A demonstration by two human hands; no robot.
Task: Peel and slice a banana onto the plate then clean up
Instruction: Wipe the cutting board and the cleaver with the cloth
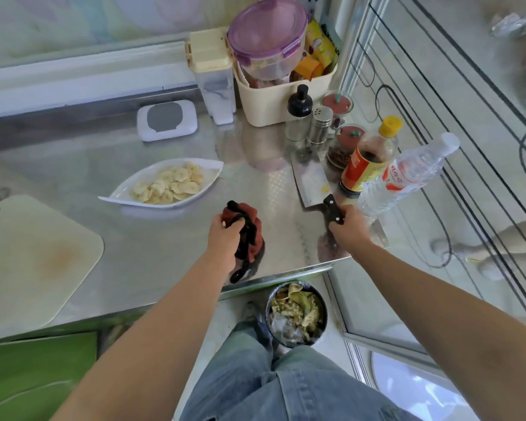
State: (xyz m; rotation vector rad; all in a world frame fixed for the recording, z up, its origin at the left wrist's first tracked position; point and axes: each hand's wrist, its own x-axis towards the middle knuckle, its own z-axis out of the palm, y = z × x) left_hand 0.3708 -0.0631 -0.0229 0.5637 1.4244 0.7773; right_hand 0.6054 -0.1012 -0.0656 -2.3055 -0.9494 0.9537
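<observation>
Slicing looks finished: pale round banana slices point(170, 183) lie heaped in the white boat-shaped plate point(208, 165) on the shiny steel bench point(152, 247), and what look like peel scraps fill the round bin point(296, 314) on the floor. Clean-up seems under way. The left hand point(225, 235) bunches a crumpled dark red cloth point(246, 235); the right hand point(346, 227) is curled round the black handle of the broad cleaver point(308, 180), blade flat on the bench. The stained cream cutting board point(34, 256) likely awaits wiping
</observation>
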